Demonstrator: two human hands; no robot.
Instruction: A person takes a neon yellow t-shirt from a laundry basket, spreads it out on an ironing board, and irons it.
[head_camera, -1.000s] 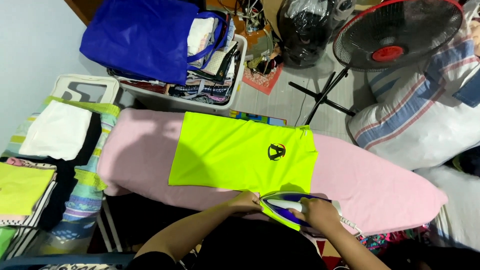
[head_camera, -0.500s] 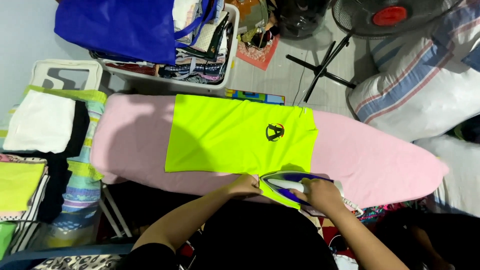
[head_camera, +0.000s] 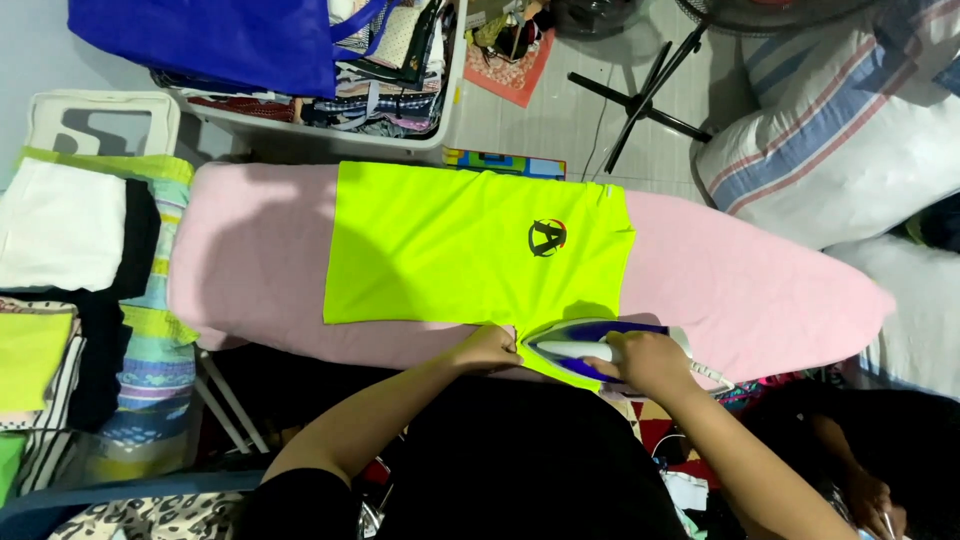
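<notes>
A neon yellow-green shirt (head_camera: 450, 245) with a small dark emblem lies flat across a pink ironing board (head_camera: 760, 290). My right hand (head_camera: 640, 360) grips the handle of a blue and white iron (head_camera: 570, 350), which rests on the shirt's near edge at the sleeve. My left hand (head_camera: 487, 348) pinches the shirt's near hem just left of the iron's tip, holding the fabric down.
Folded clothes (head_camera: 70, 290) are stacked on a stand to the left. A white basket (head_camera: 420, 140) of clothes and a blue bag (head_camera: 210, 40) sit beyond the board. A fan stand (head_camera: 650, 95) and striped bedding (head_camera: 840, 130) lie at the far right. Another person's hand (head_camera: 865, 500) is at the lower right.
The view has tilted down and the board sits higher in frame. Both hands stay at the shirt's near edge, with the iron held in about the same place.
</notes>
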